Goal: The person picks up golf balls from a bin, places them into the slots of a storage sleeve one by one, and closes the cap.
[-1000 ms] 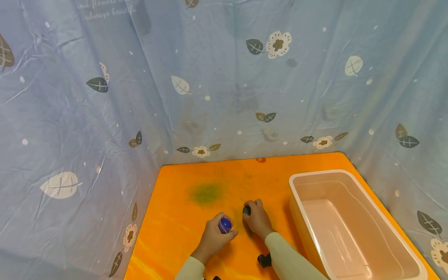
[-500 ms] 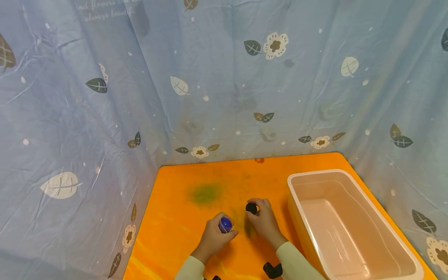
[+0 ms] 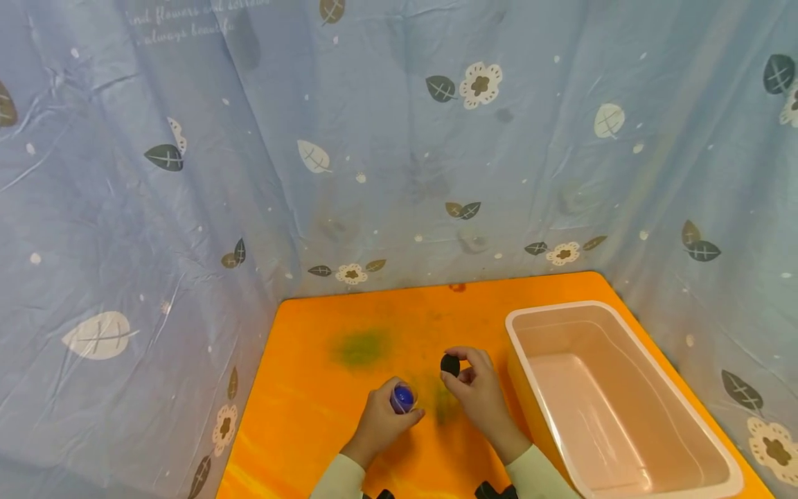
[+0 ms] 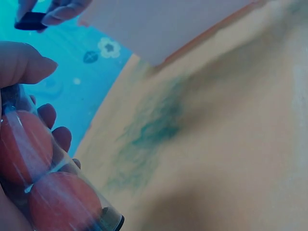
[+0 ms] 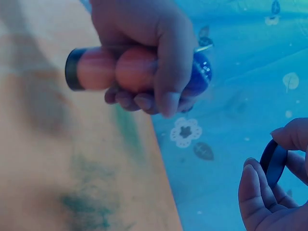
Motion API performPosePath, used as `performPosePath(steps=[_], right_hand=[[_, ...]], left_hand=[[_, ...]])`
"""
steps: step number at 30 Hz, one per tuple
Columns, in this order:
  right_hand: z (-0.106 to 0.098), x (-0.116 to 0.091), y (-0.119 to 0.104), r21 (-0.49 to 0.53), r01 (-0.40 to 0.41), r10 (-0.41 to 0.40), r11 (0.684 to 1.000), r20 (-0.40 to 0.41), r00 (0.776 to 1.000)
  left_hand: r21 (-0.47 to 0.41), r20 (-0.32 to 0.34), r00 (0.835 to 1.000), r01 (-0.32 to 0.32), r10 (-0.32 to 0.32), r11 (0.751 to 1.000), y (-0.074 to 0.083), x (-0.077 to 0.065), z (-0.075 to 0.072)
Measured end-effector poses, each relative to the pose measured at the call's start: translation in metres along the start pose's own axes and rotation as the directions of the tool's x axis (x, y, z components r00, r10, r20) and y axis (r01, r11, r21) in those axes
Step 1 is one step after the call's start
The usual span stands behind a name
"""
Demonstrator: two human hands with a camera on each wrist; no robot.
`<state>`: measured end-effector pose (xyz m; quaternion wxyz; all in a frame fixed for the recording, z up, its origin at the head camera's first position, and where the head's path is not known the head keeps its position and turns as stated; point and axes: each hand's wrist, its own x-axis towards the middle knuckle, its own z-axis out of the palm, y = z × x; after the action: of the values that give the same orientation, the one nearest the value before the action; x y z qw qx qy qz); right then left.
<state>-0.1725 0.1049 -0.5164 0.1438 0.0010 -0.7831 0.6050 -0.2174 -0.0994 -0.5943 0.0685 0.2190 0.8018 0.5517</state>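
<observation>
My left hand (image 3: 382, 421) grips a clear tube (image 5: 108, 70) with fingers and thumb wrapped round it. Inside, a blue ball (image 3: 402, 398) sits at the open end, and reddish balls (image 4: 65, 199) are stacked beyond it. A black cap (image 5: 72, 70) closes the tube's other end. To the right of the tube, my right hand (image 3: 485, 402) pinches a round black cap (image 3: 450, 365) between thumb and fingers, apart from the tube. In the left wrist view this cap (image 4: 31, 21) shows edge-on, near the top left corner.
A pale, deep plastic bin (image 3: 541, 388) stands on the right of the orange table (image 3: 312, 388). Green smudges (image 3: 361, 348) mark the tabletop. A blue curtain (image 3: 399, 173) with leaf and flower prints hangs round the back and sides.
My right hand has moved a little to the right with the black cap, and the cap's flat face shows more. My left hand and the tube have stayed almost still.
</observation>
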Motion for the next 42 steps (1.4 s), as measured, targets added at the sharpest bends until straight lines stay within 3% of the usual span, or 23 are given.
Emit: performPosePath(steps=[4, 7, 12, 20, 27, 31, 35, 42], right_hand=[[-0.003, -0.003, -0.015, 0.074, 0.004, -0.005, 0.997, 0.018, 1.0], [-0.003, -0.003, -0.009, 0.141, -0.061, 0.05, 0.988, 0.082, 0.995], [0.0, -0.003, 0.006, 0.193, -0.15, 0.105, 0.97, 0.224, 0.969], [0.002, -0.009, -0.005, 0.191, -0.102, 0.02, 0.976, 0.388, 0.922], [-0.002, -0.011, -0.022, 0.163, -0.077, -0.002, 0.984, 0.44, 0.898], [-0.003, -0.011, -0.026, 0.129, -0.08, 0.011, 0.988, 0.464, 0.886], [-0.001, -0.011, -0.022, 0.092, -0.052, 0.002, 0.994, 0.474, 0.88], [0.007, -0.01, 0.002, -0.028, 0.107, -0.083, 0.994, 0.453, 0.888]], left_hand=[[-0.002, 0.001, 1.0, -0.02, 0.02, 1.0, 0.001, 0.0, 0.001], [-0.023, 0.013, 1.0, -0.016, 0.016, 1.0, 0.002, 0.0, 0.002], [-0.034, 0.024, 1.0, -0.019, 0.02, 0.999, 0.003, 0.0, 0.005], [-0.018, 0.005, 0.997, -0.075, 0.075, 0.997, 0.0, 0.002, 0.009], [-0.046, 0.02, 0.996, -0.09, 0.091, 0.995, -0.002, 0.002, 0.012], [-0.079, 0.065, 0.995, -0.076, 0.082, 0.994, -0.002, 0.0, 0.012], [-0.103, 0.12, 0.989, -0.079, 0.091, 0.991, -0.001, 0.0, 0.013], [-0.04, 0.153, 0.983, -0.092, 0.097, 0.995, 0.003, 0.001, 0.014]])
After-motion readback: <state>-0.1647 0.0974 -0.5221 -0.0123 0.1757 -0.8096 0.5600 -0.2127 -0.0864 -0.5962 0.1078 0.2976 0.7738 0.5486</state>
